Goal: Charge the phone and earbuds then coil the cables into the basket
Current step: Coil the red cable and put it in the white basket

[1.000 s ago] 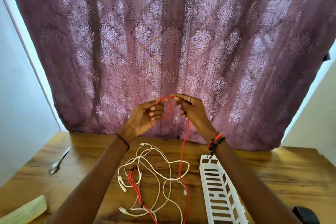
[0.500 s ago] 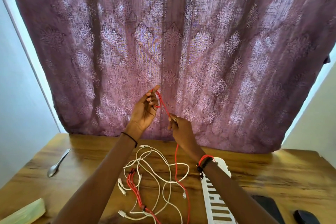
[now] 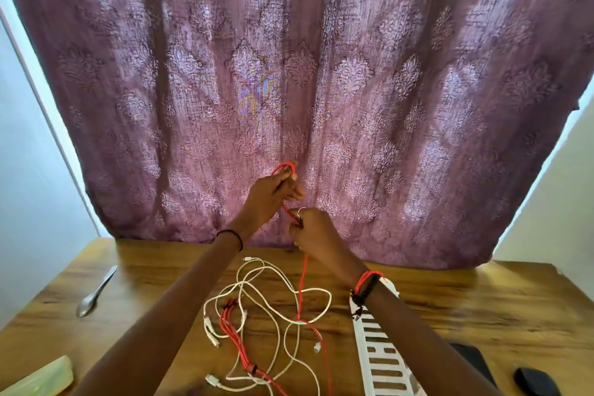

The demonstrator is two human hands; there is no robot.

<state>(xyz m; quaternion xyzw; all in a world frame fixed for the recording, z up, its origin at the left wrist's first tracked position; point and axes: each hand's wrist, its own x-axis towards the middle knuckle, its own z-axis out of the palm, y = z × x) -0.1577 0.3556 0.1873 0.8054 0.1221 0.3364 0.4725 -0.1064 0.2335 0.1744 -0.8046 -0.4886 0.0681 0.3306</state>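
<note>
My left hand (image 3: 271, 194) is raised before the curtain and holds a small loop of the red cable (image 3: 302, 286) at its fingertips. Just below it, my right hand (image 3: 313, 230) pinches the same red cable, which hangs down from it to the table. White cables (image 3: 276, 305) lie tangled on the wood with the rest of the red cable. A white slotted basket (image 3: 382, 354) stands on the table under my right forearm. A dark phone (image 3: 472, 360) lies right of the basket, and a black earbud case (image 3: 535, 379) beyond it.
A metal spoon (image 3: 96, 291) lies at the table's left. A pale green object (image 3: 38, 378) sits at the near left corner. A purple patterned curtain (image 3: 289, 90) hangs right behind the wooden table (image 3: 482, 305).
My left hand keeps the loop high while my right hand has come down and closed in under it, drawing more red cable up off the table.
</note>
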